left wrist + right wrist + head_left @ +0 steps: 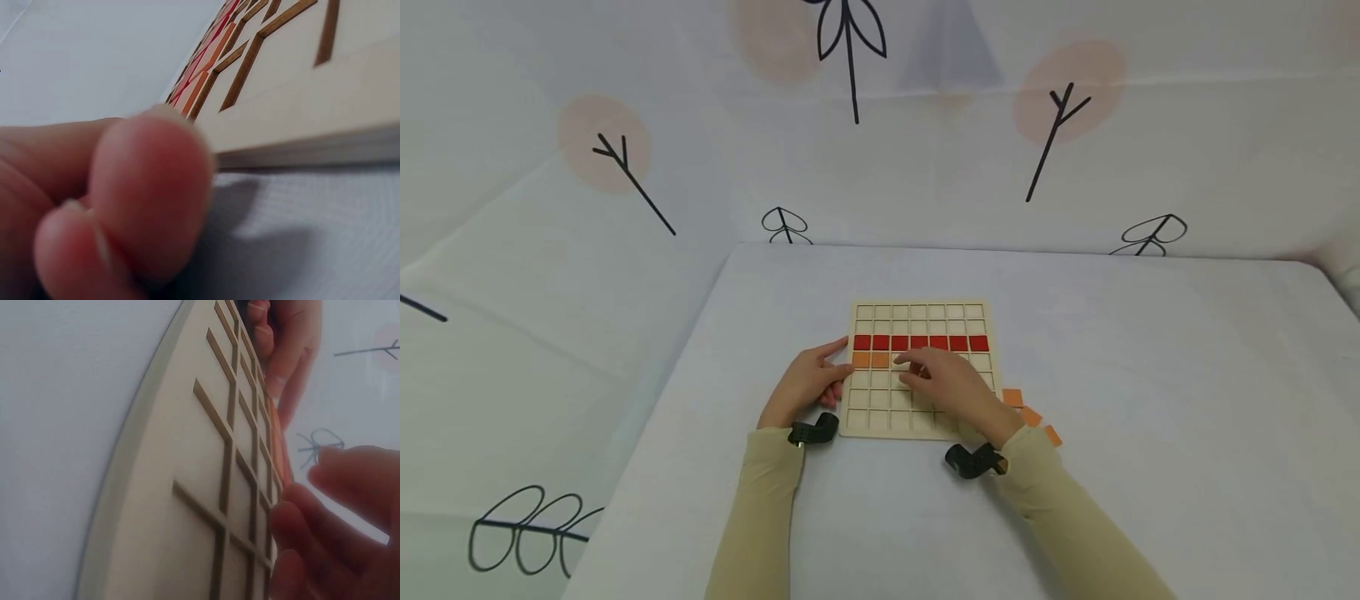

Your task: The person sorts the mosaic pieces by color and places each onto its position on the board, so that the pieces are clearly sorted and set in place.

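Observation:
A pale wooden grid board (880, 423) lies on the white-covered table in the head view. One row is filled with red square tiles (899, 342). Below it, at the left end, two orange tiles (871, 360) sit in neighbouring cells. My left hand (807, 379) rests against the board's left edge, with the thumb at the rim and the index finger stretched along the side. Over the middle of the board hovers my right hand (947, 382), thumb and index finger apart and nothing visible between them. Its fingers (337, 528) appear bent and loose in the right wrist view.
Loose orange tiles (1012, 397) lie beside the board's lower right, close to my right forearm, which may hide others. A black wrist camera (815, 428) sits on my left wrist, another (972, 461) on my right. A patterned cloth (925, 167) rises behind the table.

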`<state>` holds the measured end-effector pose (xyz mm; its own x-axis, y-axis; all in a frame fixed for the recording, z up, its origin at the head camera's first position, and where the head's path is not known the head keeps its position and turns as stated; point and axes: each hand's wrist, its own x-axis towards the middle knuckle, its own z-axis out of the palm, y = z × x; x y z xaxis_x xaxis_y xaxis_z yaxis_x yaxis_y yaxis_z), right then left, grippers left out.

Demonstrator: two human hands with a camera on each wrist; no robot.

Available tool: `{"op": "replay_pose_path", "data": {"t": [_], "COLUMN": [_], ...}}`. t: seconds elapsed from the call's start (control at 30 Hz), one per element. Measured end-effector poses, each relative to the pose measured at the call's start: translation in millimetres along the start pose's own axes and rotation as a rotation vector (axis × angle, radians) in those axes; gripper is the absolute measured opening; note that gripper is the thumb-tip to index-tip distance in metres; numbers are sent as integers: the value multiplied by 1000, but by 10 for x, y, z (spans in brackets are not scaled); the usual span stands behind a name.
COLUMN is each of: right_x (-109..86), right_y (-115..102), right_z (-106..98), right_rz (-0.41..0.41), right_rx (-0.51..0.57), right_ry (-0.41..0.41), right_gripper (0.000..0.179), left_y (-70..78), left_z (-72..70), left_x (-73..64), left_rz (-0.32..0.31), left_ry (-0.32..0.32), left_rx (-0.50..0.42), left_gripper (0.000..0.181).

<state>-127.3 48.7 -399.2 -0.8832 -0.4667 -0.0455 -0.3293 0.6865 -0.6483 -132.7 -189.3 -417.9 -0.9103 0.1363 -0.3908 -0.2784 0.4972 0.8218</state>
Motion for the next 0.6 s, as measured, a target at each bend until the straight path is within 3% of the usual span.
{"op": "replay_pose_path", "data": {"t": [0.23,0.6], "right_x": [-252,-663], "right_y": [80,202], "right_z": [-152,-399], "right_rz": [-45,22], "right_rx": [-68,-159], "right_ry": [-1,-23], "right_gripper": [26,26], "left_y": [4,-3], "left_z": [-1,3], "left_x": [0,3], "left_rz": [13,4], "left_ry": [-4,1], "left_rx": [-5,10], "left_gripper": [56,55]}}
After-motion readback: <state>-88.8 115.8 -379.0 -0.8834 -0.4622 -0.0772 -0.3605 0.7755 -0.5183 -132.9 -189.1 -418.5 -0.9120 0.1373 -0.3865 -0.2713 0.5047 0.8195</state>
